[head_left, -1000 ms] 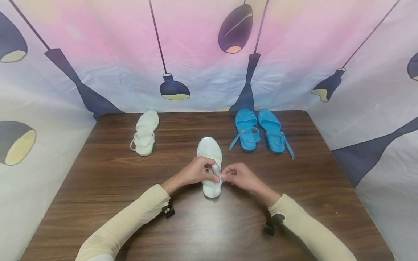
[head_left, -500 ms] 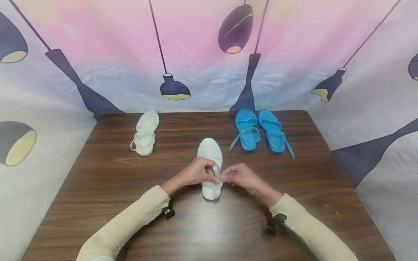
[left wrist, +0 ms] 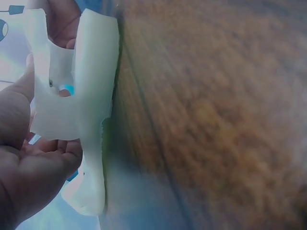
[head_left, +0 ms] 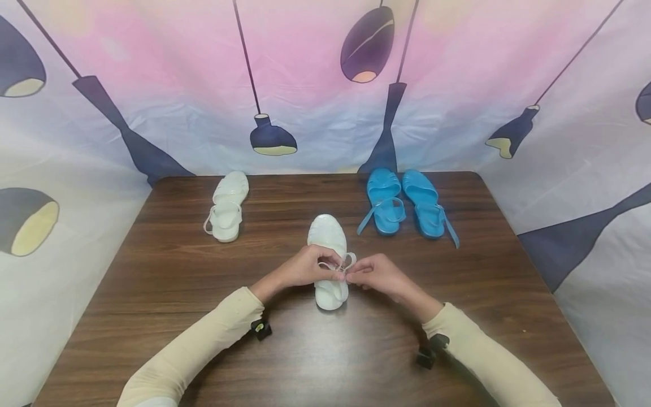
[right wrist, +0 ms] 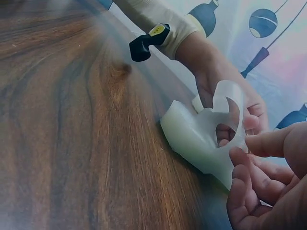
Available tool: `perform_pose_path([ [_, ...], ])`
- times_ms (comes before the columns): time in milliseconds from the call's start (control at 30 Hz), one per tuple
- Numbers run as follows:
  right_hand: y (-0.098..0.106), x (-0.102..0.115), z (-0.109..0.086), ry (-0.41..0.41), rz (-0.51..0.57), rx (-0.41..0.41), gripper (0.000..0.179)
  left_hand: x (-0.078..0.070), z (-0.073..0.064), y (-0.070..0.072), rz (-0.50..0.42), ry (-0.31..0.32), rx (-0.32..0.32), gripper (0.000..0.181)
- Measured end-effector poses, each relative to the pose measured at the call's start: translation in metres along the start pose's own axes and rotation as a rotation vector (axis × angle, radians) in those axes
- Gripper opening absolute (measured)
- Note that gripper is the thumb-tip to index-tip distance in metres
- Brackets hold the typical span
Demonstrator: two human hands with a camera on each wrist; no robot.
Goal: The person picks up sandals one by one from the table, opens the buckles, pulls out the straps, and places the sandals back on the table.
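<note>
A white sandal (head_left: 326, 229) lies in the middle of the table, toe away from me. My left hand (head_left: 307, 267) reaches across it from the left and pinches the ankle strap near its right side. From the right, my right hand (head_left: 378, 276) pinches the strap at the same spot, fingertips almost touching the left thumb. A thin loop of strap (head_left: 353, 258) stands up between the hands. In the right wrist view, the sandal's pale heel part (right wrist: 180, 127) shows beside the pinching fingers. The fastening itself is mostly hidden by fingertips.
Another white sandal (head_left: 231, 189) stands at the back left of the wooden table (head_left: 152, 316). Two blue sandals, a left one (head_left: 382, 183) and a right one (head_left: 420, 186), stand at the back right with straps loose. A printed cloth (head_left: 315, 68) hangs behind.
The strap has bent into a raised loop to the right of my left fingers, where it lay flatter under them before. Both hands have stayed nearly in place.
</note>
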State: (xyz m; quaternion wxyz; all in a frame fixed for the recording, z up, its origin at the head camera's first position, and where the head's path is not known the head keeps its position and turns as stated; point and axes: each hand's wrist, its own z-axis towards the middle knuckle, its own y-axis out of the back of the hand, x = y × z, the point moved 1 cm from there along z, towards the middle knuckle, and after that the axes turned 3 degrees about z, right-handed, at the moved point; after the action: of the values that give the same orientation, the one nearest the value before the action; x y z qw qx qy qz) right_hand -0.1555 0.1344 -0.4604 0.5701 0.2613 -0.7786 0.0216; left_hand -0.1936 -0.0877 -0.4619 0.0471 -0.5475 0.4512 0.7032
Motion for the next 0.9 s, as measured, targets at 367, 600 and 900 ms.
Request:
perform_pose_path([
  [367,0.0047,-0.0019,-0.0053,0.005,0.029,-0.040,0.031,-0.0043,-0.0003,0.0044,0.007,0.011,0.016,0.023],
  [600,0.0019,-0.0030,-0.0063,0.049,-0.004,-0.116,0.032,-0.0007,-0.0003,0.0036,-0.026,0.008,0.007,0.023],
  [900,-0.0025,-0.0034,-0.0084,0.094,-0.009,-0.169,0.022,0.0009,0.0000,0.0001,-0.072,0.015,-0.001,0.024],
])
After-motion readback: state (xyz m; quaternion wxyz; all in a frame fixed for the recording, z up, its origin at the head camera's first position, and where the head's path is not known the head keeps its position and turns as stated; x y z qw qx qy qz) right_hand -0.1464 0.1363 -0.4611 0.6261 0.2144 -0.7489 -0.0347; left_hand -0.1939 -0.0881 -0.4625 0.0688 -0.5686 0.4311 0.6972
